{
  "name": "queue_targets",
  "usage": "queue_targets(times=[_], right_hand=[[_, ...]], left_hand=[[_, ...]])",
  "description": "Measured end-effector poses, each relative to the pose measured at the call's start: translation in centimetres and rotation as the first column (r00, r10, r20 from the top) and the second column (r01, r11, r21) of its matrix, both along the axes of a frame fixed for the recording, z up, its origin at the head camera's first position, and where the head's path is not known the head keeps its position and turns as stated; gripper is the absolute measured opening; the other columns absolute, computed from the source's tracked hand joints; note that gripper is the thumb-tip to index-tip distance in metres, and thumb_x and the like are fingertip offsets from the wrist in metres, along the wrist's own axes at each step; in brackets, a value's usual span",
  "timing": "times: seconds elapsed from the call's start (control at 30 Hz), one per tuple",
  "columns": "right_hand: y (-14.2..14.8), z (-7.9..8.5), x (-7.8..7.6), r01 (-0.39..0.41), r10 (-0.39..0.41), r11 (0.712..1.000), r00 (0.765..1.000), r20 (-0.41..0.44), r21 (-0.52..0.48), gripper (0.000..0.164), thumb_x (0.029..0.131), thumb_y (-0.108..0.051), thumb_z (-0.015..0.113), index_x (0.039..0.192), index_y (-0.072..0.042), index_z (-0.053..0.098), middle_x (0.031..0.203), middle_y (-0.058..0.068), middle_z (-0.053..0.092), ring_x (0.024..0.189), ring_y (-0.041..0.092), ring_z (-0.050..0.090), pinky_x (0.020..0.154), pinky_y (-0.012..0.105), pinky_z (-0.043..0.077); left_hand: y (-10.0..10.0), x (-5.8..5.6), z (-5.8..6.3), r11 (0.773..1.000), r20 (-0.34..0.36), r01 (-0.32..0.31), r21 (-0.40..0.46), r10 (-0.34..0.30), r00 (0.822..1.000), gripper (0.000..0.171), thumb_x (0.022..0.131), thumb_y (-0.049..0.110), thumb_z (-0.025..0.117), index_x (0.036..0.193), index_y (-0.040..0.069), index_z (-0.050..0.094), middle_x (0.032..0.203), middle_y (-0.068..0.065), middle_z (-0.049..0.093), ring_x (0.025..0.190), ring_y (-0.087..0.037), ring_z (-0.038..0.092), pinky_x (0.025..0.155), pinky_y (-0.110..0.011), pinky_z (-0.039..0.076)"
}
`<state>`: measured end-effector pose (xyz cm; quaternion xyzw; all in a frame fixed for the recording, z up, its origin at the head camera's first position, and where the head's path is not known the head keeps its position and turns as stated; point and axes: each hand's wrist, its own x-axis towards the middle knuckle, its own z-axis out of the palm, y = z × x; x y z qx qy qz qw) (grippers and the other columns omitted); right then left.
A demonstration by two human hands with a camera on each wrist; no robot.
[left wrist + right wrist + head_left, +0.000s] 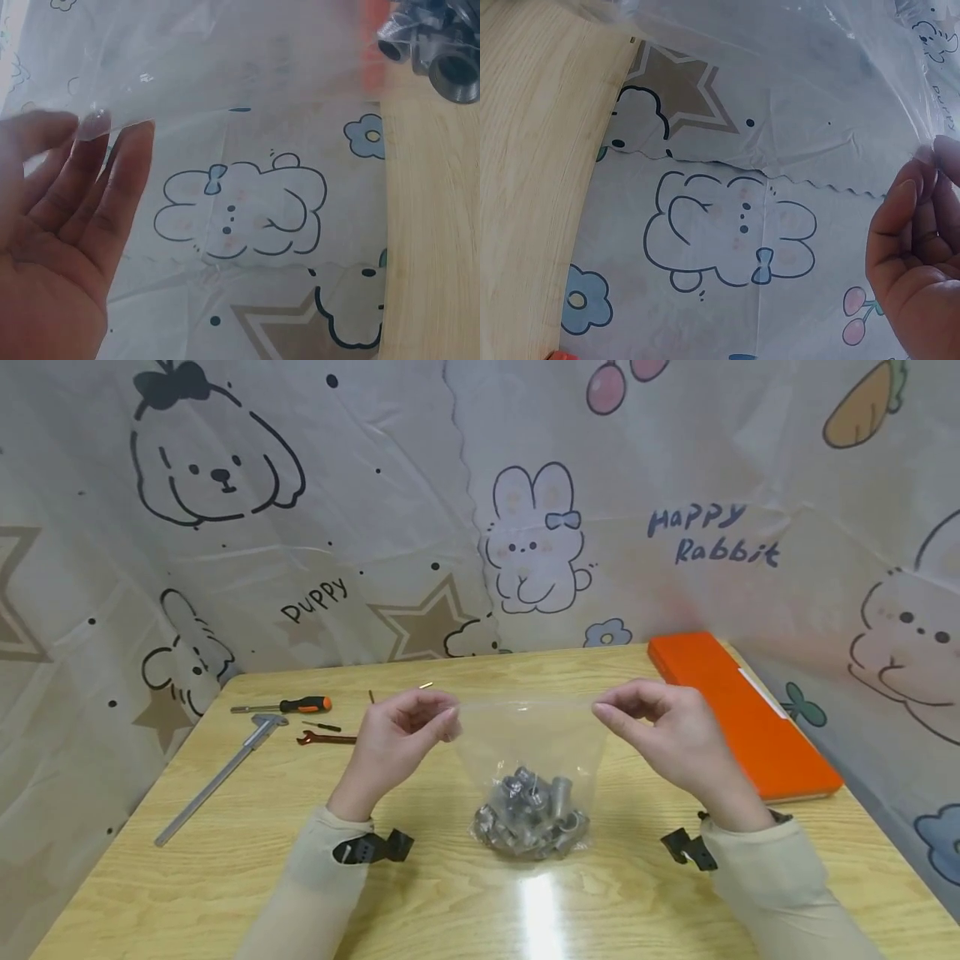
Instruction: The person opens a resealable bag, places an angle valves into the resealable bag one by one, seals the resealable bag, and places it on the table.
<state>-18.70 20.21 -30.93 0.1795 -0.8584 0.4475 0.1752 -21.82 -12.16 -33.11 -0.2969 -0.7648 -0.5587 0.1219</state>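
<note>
A clear plastic bag (528, 735) is stretched upright between both hands in the head view. My left hand (401, 739) pinches its upper left corner between thumb and fingers; the left wrist view shows the film at the fingertips (139, 135). At the upper right corner, my right hand (667, 731) pinches the film, which gathers into creases there in the right wrist view. Several grey metal pipe fittings (536, 814) lie heaped in the bottom of the bag, low over the table. One fitting (454, 75) shows a threaded round opening in the left wrist view.
Left on the wooden table (247, 877) lie a caliper (217, 781), a screwdriver (300, 705), a small dark rod (322, 726) and a reddish wrench (322, 738), partly behind the left hand. An orange case (742, 718) lies at the right. A printed cloth (360, 510) hangs behind.
</note>
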Motion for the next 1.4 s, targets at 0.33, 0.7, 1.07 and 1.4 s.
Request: queue_targets(times=[0.33, 0.7, 1.07, 1.4], right_hand=[[-0.5, -0.3, -0.1, -0.049, 0.051, 0.998, 0.998, -0.036, 0.047, 0.008, 0.089, -0.019, 0.076, 0.096, -0.015, 0.077, 0.085, -0.007, 0.07, 0.073, 0.012, 0.06, 0.057, 0.023, 0.049], [-0.3, -0.2, 0.0, -0.062, 0.066, 0.997, 0.992, -0.108, 0.04, 0.006, 0.085, -0.014, 0.079, 0.089, -0.019, 0.078, 0.082, -0.012, 0.069, 0.072, 0.01, 0.056, 0.052, 0.021, 0.044], [0.4, 0.4, 0.5, -0.069, 0.071, 0.99, 0.997, -0.013, 0.122, 0.015, 0.086, -0.022, 0.08, 0.1, -0.017, 0.077, 0.091, -0.008, 0.07, 0.082, 0.013, 0.062, 0.067, 0.027, 0.054], [-7.0, 3.6, 0.3, -0.163, 0.315, 0.904, 0.878, -0.359, 0.395, 0.028, 0.08, -0.023, 0.085, 0.102, -0.007, 0.077, 0.097, 0.003, 0.072, 0.091, 0.022, 0.065, 0.084, 0.04, 0.051]], left_hand=[[0.4, 0.3, -0.1, 0.998, -0.063, 0.009, -0.07, -0.014, 0.998, 0.006, 0.09, 0.008, 0.072, 0.095, 0.008, 0.076, 0.092, 0.001, 0.073, 0.077, -0.014, 0.069, 0.068, -0.03, 0.059], [0.0, 0.2, 0.3, 0.995, -0.154, 0.07, -0.069, -0.08, 0.985, 0.007, 0.088, 0.001, 0.073, 0.089, 0.006, 0.077, 0.087, -0.006, 0.073, 0.075, -0.015, 0.069, 0.067, -0.029, 0.059], [0.9, 0.5, 0.4, 0.993, -0.191, 0.095, -0.073, -0.107, 0.976, 0.008, 0.087, -0.002, 0.073, 0.09, 0.005, 0.076, 0.087, -0.006, 0.073, 0.074, -0.015, 0.068, 0.065, -0.027, 0.058], [1.9, 0.9, 0.8, 0.99, -0.284, 0.121, -0.073, -0.137, 0.949, 0.007, 0.087, -0.002, 0.073, 0.091, 0.002, 0.076, 0.086, -0.007, 0.073, 0.075, -0.014, 0.068, 0.068, -0.027, 0.059]])
